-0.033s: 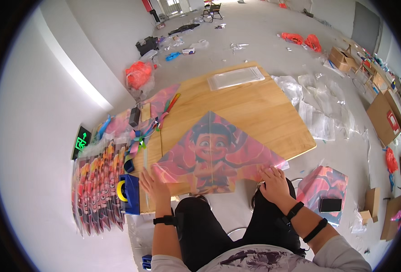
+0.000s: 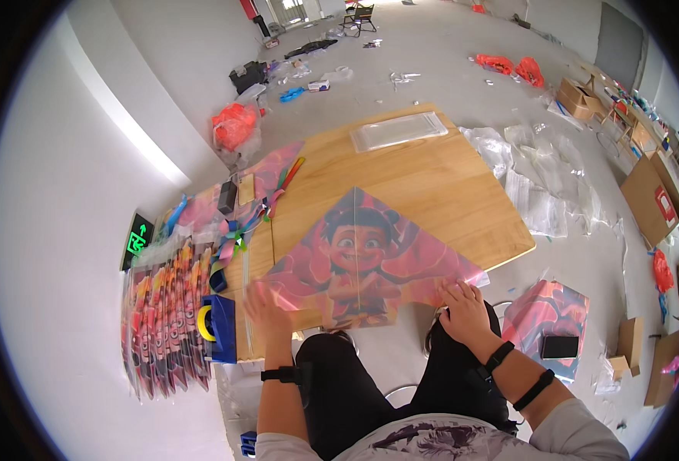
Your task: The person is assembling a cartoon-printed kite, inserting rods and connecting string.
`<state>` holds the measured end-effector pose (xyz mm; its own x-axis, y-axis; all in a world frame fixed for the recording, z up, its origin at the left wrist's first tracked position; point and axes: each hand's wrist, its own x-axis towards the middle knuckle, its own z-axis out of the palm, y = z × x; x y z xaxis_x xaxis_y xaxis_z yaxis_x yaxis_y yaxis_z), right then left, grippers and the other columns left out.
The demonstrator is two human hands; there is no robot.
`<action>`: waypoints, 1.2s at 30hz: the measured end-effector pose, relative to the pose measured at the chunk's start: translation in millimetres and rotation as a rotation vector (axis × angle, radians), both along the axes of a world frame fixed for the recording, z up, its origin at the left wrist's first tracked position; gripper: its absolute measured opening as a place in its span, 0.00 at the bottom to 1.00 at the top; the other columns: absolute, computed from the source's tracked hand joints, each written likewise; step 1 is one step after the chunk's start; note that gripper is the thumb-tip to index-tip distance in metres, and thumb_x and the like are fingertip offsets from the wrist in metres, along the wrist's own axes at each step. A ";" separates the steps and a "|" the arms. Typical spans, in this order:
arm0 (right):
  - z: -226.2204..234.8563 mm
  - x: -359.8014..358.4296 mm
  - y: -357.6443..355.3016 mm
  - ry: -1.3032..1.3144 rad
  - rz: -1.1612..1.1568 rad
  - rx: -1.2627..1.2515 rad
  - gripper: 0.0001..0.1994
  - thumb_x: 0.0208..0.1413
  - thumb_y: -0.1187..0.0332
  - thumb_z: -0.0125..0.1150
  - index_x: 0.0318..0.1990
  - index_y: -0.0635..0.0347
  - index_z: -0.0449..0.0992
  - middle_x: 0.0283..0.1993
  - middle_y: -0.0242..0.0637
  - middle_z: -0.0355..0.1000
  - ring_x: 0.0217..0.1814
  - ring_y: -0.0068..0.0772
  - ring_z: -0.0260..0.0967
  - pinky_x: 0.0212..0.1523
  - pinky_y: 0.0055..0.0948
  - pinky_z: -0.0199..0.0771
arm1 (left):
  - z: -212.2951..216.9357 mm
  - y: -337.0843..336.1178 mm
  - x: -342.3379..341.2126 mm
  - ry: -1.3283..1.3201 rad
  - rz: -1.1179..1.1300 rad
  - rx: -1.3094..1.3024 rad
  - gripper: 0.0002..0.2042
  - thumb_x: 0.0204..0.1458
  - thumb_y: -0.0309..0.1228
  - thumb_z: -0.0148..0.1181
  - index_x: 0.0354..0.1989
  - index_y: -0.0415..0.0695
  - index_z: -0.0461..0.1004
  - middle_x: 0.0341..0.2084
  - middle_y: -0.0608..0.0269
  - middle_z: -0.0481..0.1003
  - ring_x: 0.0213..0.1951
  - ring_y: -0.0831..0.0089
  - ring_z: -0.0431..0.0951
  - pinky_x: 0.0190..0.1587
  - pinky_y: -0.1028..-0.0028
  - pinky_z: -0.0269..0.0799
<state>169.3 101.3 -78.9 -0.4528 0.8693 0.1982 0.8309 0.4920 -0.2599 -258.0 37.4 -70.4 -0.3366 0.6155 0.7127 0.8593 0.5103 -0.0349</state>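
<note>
A triangular kite (image 2: 359,261) with a cartoon child on a pink and red ground lies in front of me, its point away from me. A thin rod runs down its middle. It rests on the wooden table (image 2: 432,192), and its lower part reaches past the near edge. My left hand (image 2: 270,311), blurred, is at the kite's left corner with its fingers stretched out. At the right corner, my right hand (image 2: 466,311) has its fingers bent over the kite's edge; the thumb is hidden.
A blue tape dispenser (image 2: 222,329) stands left of my left hand, beside several packed kites (image 2: 167,319). Colourful ribbons (image 2: 236,238) lie on the table's left side, a clear plastic packet (image 2: 399,132) at its far end. On the right, a phone (image 2: 560,347) lies on printed sheeting (image 2: 543,311).
My left hand has shifted slightly right, onto the kite's left corner. The right hand and the kite stay in nearly the same place.
</note>
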 end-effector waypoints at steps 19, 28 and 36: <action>9.6 14.2 10.8 0.371 -0.051 -0.021 0.16 0.50 0.74 0.59 0.49 0.56 0.77 0.56 0.38 0.73 0.61 0.45 0.68 0.63 0.45 0.65 | -50.3 47.4 83.2 -0.460 -0.962 -0.600 0.21 0.55 0.38 0.64 0.58 0.54 0.77 0.62 0.73 0.72 0.67 0.66 0.66 0.65 0.60 0.62; 5.1 17.6 11.8 0.466 -0.025 -0.009 0.10 0.50 0.77 0.59 0.40 0.55 0.80 0.52 0.36 0.75 0.58 0.44 0.70 0.58 0.42 0.67 | -50.8 77.7 130.3 -0.355 -0.913 -0.538 0.22 0.62 0.36 0.55 0.65 0.50 0.70 0.69 0.65 0.64 0.70 0.56 0.62 0.69 0.57 0.57; 3.0 19.1 11.5 0.499 -0.040 -0.024 0.07 0.49 0.78 0.59 0.34 0.55 0.80 0.47 0.34 0.77 0.52 0.43 0.71 0.55 0.41 0.69 | -63.7 101.7 144.1 -0.305 -0.892 -0.628 0.32 0.65 0.45 0.47 0.76 0.48 0.52 0.75 0.61 0.52 0.75 0.58 0.50 0.75 0.54 0.43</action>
